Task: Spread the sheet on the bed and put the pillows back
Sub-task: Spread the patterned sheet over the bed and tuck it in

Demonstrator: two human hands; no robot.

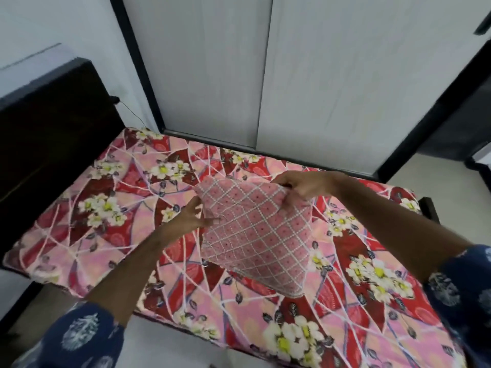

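Observation:
A red and pink floral sheet (138, 208) lies spread flat over the bed. Above its middle I hold a pink pillow (255, 235) with a white lattice pattern, tilted with one corner pointing down at me. My right hand (300, 188) pinches the pillow's upper right corner. My left hand (194, 215) rests against the pillow's left edge, fingers spread and touching the cover. No other pillow is in view.
A dark wooden headboard (50, 128) stands at the bed's left end. White wardrobe doors (265, 70) with a black frame run along the far side. A black cable (130, 110) hangs by the headboard. Pale floor (435, 179) shows at the right.

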